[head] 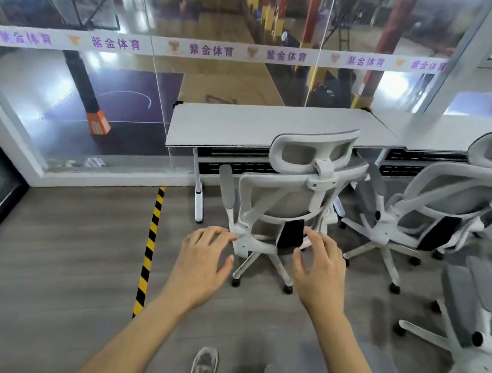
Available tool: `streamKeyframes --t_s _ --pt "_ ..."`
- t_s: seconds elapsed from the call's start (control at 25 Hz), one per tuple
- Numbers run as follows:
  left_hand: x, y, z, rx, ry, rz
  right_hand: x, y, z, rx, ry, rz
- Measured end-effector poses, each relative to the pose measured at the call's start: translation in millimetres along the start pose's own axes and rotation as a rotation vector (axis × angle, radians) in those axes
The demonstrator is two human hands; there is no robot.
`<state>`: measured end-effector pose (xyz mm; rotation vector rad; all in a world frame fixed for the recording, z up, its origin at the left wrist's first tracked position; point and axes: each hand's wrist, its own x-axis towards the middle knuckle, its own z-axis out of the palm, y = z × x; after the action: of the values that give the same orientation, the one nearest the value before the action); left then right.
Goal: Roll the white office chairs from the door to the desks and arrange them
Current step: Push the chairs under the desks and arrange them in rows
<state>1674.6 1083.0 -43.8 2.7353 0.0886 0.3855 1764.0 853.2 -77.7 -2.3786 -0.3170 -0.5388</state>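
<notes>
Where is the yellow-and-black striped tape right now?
In the head view, the striped tape runs along the floor left of centre, just left of the left hand and the leftmost white chair.

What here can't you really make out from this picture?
1. Head view: seat of the chair at the desk, hidden by its backrest.
2. Head view: whether the left hand or right hand touches that chair; they only overlap it.
3. Head view: the chair at lower right, cut off by the frame edge.
4. Head view: the hall beyond the glass, blurred by reflections.
</notes>
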Motion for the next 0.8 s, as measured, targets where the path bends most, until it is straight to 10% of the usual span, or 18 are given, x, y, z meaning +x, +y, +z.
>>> streamKeyframes --t_s 0.8 --pt "325 -49 145 -0.016 -0.265 0.065 308 137 114 -0.240 -0.114 0.337"
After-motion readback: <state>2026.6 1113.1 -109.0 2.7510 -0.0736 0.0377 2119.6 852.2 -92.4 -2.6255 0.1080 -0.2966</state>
